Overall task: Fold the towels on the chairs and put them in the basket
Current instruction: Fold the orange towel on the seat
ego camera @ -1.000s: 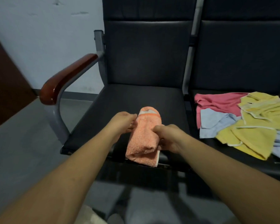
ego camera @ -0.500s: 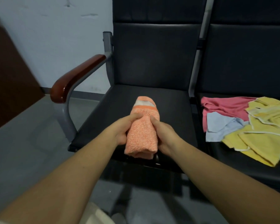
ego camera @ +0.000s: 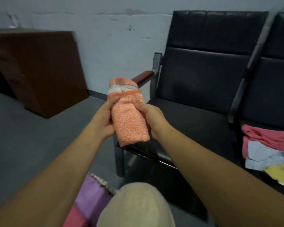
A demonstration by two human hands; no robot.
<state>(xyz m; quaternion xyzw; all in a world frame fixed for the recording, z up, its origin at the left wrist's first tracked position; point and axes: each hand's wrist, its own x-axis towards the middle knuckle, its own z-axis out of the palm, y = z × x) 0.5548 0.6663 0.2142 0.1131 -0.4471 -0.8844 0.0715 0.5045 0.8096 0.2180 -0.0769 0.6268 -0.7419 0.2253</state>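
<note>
The fold looks done, so the step in hand is the carry to the basket. The orange towel (ego camera: 129, 118) sits mid-frame, lifted clear of the smooth black chair (ego camera: 195, 115). It is a plump oblong bundle of nubbly speckled terry with a flat woven band at its top end. The left hand (ego camera: 105, 119) and right hand (ego camera: 152, 119) curl round its two sides. Next it needs lowering without springing open (purple cloth (ego camera: 92, 195) at the bottom edge may mark the basket). Loose towels (ego camera: 266, 149) lie limp at lower right.
</note>
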